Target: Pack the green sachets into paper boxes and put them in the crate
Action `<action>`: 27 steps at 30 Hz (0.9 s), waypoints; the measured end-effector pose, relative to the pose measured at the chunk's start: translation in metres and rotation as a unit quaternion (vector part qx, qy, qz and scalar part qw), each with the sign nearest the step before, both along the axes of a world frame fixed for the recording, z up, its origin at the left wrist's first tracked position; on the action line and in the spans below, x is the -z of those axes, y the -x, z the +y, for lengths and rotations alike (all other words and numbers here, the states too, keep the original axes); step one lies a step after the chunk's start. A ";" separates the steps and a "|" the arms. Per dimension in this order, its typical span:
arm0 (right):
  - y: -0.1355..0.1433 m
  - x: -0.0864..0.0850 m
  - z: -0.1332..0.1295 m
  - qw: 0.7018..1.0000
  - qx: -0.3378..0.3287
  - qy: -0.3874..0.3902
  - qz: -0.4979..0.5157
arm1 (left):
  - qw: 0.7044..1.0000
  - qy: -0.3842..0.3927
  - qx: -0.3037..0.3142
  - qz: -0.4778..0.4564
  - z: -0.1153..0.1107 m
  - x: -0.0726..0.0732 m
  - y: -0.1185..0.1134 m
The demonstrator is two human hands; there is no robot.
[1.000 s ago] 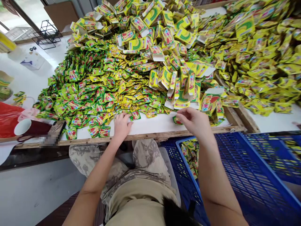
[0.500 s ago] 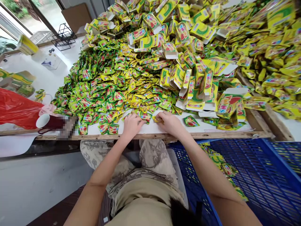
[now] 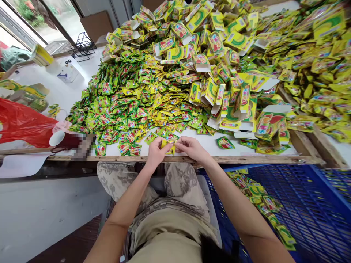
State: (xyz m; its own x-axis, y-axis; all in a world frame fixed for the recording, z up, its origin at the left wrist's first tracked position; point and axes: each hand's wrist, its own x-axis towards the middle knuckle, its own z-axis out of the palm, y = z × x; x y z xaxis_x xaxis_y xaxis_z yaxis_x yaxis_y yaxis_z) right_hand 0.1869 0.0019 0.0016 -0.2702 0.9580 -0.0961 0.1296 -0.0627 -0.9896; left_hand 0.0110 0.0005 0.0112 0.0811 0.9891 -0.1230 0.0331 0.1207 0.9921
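Pinching yellow sachet (image 3: 170,149) in near-closed left hand (image 3: 156,152) | bunching right hand (image 3: 192,148) alongside, with unclear hold | showing packets (image 3: 256,190) in blue crate (image 3: 289,188), likely done | leaving sachet heap (image 3: 128,98)

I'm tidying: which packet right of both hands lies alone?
The green packet right of the right hand; bare white tabletop surrounds it, unlike the heaped packets.
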 end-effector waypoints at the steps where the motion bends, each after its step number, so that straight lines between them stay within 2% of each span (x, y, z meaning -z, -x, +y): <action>1: 0.000 0.002 0.005 0.999 0.009 -0.030 -0.033 | 1.000 0.003 -0.031 -0.002 0.001 0.002 0.006; 3: 0.001 0.002 0.018 0.985 0.045 -0.106 -0.130 | 0.995 0.010 -0.094 -0.018 0.006 0.006 0.015; 5: 0.006 0.000 0.033 0.951 0.062 -0.165 -0.255 | 0.990 0.019 -0.135 -0.043 0.010 0.010 0.020; 8: 0.013 -0.003 0.051 0.885 0.034 -0.193 -0.423 | 0.987 0.045 -0.132 -0.080 0.015 0.014 0.019; 10: 0.015 -0.003 0.055 0.864 0.017 -0.198 -0.462 | 0.987 0.064 -0.111 -0.098 0.016 0.015 0.019; 14: 0.013 0.001 0.043 0.880 0.048 -0.186 -0.435 | 0.984 0.071 -0.117 -0.112 0.017 0.016 0.019; 20: 0.023 0.012 0.024 0.887 0.056 -0.181 -0.422 | 0.988 0.004 -0.143 -0.055 0.016 0.020 0.016; 24: 0.017 0.015 0.023 0.933 0.070 -0.143 -0.322 | 0.985 -0.013 -0.154 -0.071 0.014 0.021 0.018; 27: 0.015 0.009 0.015 0.986 0.067 -0.087 -0.129 | 0.986 -0.005 -0.142 -0.086 0.011 0.017 0.017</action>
